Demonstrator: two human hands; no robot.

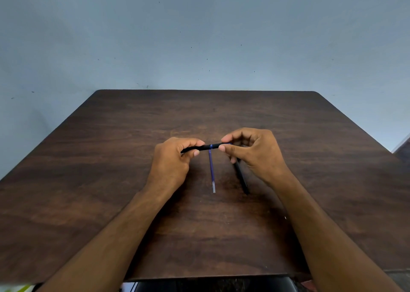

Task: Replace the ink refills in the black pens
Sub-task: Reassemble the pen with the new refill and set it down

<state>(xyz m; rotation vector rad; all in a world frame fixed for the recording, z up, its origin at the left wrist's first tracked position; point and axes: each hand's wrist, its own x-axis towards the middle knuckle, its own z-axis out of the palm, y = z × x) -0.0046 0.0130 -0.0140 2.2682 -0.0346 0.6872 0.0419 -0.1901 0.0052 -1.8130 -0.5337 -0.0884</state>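
Note:
A black pen (208,146) is held level above the middle of the brown wooden table (111,169), with a thin blue ring showing at its joint. My left hand (173,161) grips its left part between thumb and curled fingers. My right hand (255,152) pinches its right end with thumb and forefinger. Below the pen a blue ink refill (211,172) with a pale tip lies on the table, pointing toward me. A second black pen (241,178) lies on the table under my right hand, its upper end hidden by the hand.
A plain blue-grey wall (199,36) rises behind the table's far edge. A dark object (213,286) shows just below the table's near edge. Bare wood spreads to the left and right of my hands.

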